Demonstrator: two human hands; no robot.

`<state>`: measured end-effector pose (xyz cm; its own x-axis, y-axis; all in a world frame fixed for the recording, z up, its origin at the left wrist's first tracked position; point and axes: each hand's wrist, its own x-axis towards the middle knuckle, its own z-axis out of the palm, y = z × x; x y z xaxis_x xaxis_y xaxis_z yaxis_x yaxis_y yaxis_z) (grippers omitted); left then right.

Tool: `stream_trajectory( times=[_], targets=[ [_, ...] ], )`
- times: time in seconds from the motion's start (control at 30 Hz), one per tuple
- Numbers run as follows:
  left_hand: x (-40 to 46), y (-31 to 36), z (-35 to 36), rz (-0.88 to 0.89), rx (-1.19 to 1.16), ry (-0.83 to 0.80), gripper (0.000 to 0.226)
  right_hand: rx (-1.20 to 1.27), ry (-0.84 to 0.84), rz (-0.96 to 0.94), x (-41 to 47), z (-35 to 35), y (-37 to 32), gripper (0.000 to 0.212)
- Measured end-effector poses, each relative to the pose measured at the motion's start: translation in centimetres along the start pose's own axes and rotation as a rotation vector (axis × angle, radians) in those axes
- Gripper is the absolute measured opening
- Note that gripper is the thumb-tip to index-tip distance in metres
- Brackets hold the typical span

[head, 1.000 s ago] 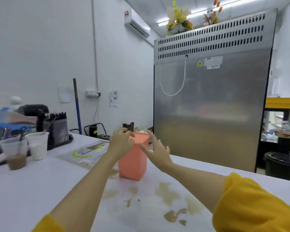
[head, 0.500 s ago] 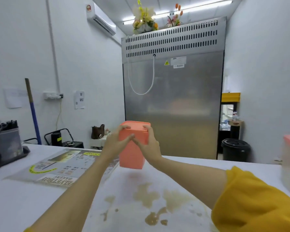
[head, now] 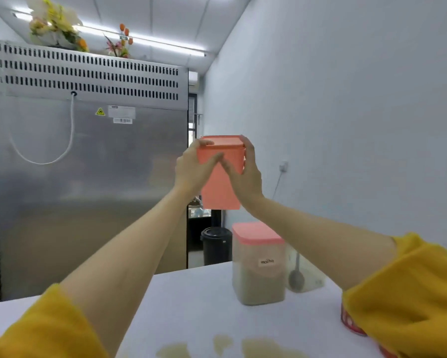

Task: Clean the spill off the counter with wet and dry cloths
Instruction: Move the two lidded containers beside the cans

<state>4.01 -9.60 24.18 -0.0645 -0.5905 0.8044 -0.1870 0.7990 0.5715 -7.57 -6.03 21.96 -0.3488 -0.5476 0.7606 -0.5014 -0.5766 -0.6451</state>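
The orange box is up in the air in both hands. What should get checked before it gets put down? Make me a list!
1. Both hands hold the orange box: left hand and right hand grip its sides. Ok.
2. Lid on the box: looks closed. Ok.
3. Box upright: roughly upright. Ok.
4. Dry landing spot: bare counter left of the mocha container. Ok.
5. Away from the spill: brown puddles at the near edge, not wiped. Not ok there.
6. Cloths ready: none in view. Cannot tell.
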Motion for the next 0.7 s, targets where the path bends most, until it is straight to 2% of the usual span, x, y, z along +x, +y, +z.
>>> stream_trajectory(
  times=[0.13,0.23,0.37,0.5,0.6,0.7],
  targets=[
    [-0.5,0.9,8.0,-0.04,-0.118,-0.108,0.03,-0.092,0.067,0.06,1.0,-6.2,4.1,0.056],
    [-1.6,0.5,12.4,-0.081,-0.103,-0.167,0.029,-0.147,0.081,0.112,0.9,-9.5,7.3,0.057],
    [-2.8,0.1,15.8,-0.094,-0.021,-0.21,0.033,-0.176,0.088,0.119,0.4,-11.5,10.4,0.06],
    [-2.8,-0.1,16.8,-0.083,0.035,-0.227,0.038,-0.148,0.086,0.078,0.8,-12.3,10.5,0.065],
    [-3.8,0.3,17.1,-0.112,0.139,-0.15,0.047,-0.146,0.148,0.045,0.0,-12.4,9.9,0.067],
    [-5.3,2.3,17.0,-0.012,0.15,0.019,0.05,-0.139,0.232,0.095,-1.2,-12.7,8.9,0.061]
  ],
)
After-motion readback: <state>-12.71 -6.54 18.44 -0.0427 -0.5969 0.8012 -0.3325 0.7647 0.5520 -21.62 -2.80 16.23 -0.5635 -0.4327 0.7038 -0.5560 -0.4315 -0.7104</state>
